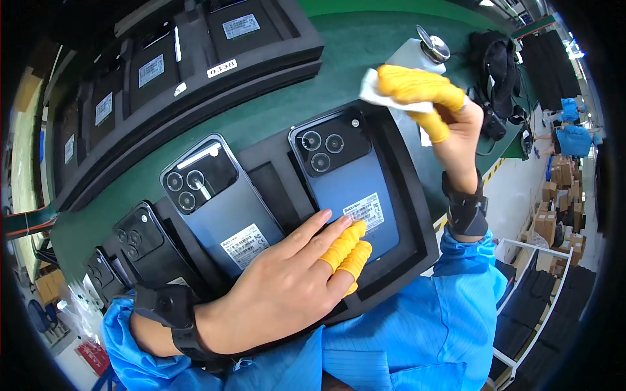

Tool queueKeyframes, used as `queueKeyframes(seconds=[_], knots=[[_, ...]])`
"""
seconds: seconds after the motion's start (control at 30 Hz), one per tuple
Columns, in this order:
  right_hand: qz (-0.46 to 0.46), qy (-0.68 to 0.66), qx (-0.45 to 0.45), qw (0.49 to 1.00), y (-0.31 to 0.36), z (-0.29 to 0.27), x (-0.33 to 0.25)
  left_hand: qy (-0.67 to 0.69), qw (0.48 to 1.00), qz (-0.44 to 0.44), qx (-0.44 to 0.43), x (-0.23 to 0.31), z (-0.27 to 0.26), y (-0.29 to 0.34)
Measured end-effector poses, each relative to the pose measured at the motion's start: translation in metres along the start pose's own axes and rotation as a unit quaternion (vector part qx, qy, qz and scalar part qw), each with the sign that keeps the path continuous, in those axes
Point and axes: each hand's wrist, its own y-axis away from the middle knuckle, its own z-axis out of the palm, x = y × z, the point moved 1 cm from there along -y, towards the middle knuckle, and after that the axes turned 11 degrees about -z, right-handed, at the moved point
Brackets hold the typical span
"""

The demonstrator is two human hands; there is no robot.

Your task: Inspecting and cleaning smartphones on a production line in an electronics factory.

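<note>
Blue phone (352,186) lies back-up in its black foam tray (411,176); on my feed the left hand (280,293) rests open over it, the right hand (443,107) pinches a white wipe (375,91). Risk: dragged bare fingertips (323,217) could smudge it or lift its label (365,214).

Over to the right of the green desk (345,65), the pale floor (516,179) carries a strip of yellow-and-black tape (493,174), piled cardboard boxes (545,226) and a white-framed rack (558,296); bright lights (486,2) shine beyond the desk's far end.
</note>
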Motion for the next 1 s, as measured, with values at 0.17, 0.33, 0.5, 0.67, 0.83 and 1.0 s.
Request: queueKeyframes(seconds=[0.17, 0.33, 0.5, 0.67, 0.83, 1.0], knots=[[-0.057, -0.011, -0.151, 0.987, -0.005, 0.021, 0.007, -0.007, 1.0, 0.004, -0.012, -0.001, -0.001, -0.001], [-0.049, -0.015, -0.119, 0.992, 0.012, 0.008, -0.003, -0.009, 0.999, -0.003, -0.031, -0.002, 0.0, 0.0], [-0.079, -0.05, -0.145, 0.985, 0.015, 0.015, -0.011, -0.003, 1.0, -0.002, -0.006, 0.0, 0.001, 0.0], [-0.092, -0.079, -0.176, 0.977, 0.01, 0.014, -0.002, -0.004, 1.0, 0.0, -0.012, -0.001, 0.0, -0.001], [-0.039, -0.126, -0.139, 0.982, 0.011, -0.012, 0.011, 0.004, 1.0, -0.002, -0.001, -0.001, 0.003, -0.001], [0.084, -0.176, 0.05, 0.979, 0.012, -0.005, 0.019, 0.003, 1.0, -0.002, -0.009, -0.001, 0.001, 0.0]])
